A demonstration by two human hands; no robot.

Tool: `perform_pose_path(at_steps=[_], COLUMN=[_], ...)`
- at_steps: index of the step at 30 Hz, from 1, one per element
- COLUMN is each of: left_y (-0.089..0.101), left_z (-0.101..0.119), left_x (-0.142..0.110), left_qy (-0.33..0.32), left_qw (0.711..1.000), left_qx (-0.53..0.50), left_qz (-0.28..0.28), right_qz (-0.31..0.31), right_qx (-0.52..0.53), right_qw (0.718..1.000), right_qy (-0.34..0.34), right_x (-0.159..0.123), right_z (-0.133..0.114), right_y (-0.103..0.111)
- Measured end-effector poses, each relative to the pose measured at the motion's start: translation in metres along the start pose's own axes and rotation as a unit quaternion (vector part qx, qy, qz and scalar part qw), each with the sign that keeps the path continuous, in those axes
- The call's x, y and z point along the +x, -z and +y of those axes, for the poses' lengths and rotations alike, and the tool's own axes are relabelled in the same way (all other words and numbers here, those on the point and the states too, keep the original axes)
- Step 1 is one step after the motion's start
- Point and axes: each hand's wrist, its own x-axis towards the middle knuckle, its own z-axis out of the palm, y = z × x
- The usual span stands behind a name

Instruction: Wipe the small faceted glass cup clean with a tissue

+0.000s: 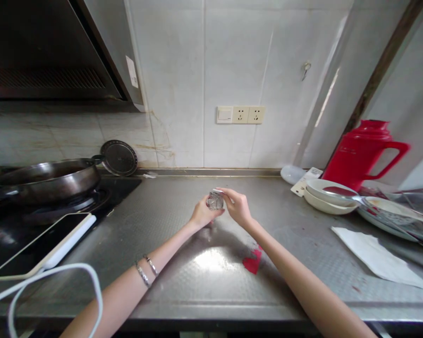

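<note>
Above the middle of the steel counter (169, 281), both my hands meet around a small round silvery object (215, 201). Its surface shows fine lines, but its exact kind is too small to make out. My left hand (201, 213) is closed around its left side and underside, the thumb along the bottom. From the right, my right hand (238, 206) pinches at its top edge with the fingertips. A torn scrap of red material (253, 262) lies on the counter below my right wrist.
On the left are a pan (52, 180) on the stove and a phone (42, 246) with a white cable (70, 266). At right stand a red thermos jug (363, 155), stacked bowls (329, 199) and a white paper sheet (379, 256). The tiled wall (179, 84) bounds the back.
</note>
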Motion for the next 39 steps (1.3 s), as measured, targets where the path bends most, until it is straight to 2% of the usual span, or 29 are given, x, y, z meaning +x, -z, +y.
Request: perform_pose_path(at_steps=[2,5,8,12,15,19,22,26,31,33,36,39], left_y=[0.0,0.002,0.006,0.008,0.007,0.003,0.001,0.003,0.007,0.008,0.007,0.006], left_z=[-0.002,-0.005,-0.005,-0.001,0.003,0.005,0.005,0.005,0.005,0.005,0.007,0.007], left_x=[0.001,0.005,0.007,0.006,0.005,0.004,0.003,0.004,0.006,0.006,0.003,0.0], left_qy=[-0.009,-0.022,-0.026,0.0,0.019,0.04,0.04,0.046,0.062,0.071,0.094,0.113], left_qw=[1.0,0.999,0.998,0.997,0.998,0.999,0.998,0.996,0.994,0.991,0.977,0.957], left_qx=[0.014,0.042,0.063,0.075,0.058,-0.011,-0.052,-0.075,-0.087,-0.114,-0.19,-0.259], left_qz=[0.012,0.016,0.006,0.012,0.007,-0.003,-0.005,0.003,0.015,0.014,-0.011,-0.066], right_qz=[-0.038,-0.079,-0.122,-0.124,-0.101,0.006,-0.004,-0.016,-0.052,-0.037,0.047,0.111], right_qx=[-0.009,-0.043,-0.088,-0.107,-0.077,-0.063,-0.068,-0.068,-0.073,-0.064,-0.051,-0.053], right_qw=[0.999,0.99,0.969,0.958,0.97,0.994,0.996,0.995,0.985,0.986,0.995,0.992], right_qy=[0.02,0.11,0.194,0.237,0.207,0.087,0.05,0.067,0.15,0.147,0.069,-0.036], right_x=[-0.002,-0.005,-0.007,-0.006,-0.004,-0.002,-0.005,-0.011,-0.011,-0.008,-0.001,0.003], right_z=[0.0,-0.001,-0.002,-0.003,-0.002,0.003,0.009,0.01,0.003,0.002,0.004,0.01], right_y=[-0.002,-0.002,0.001,0.004,0.006,0.005,0.001,-0.006,-0.003,0.0,0.003,0.003])
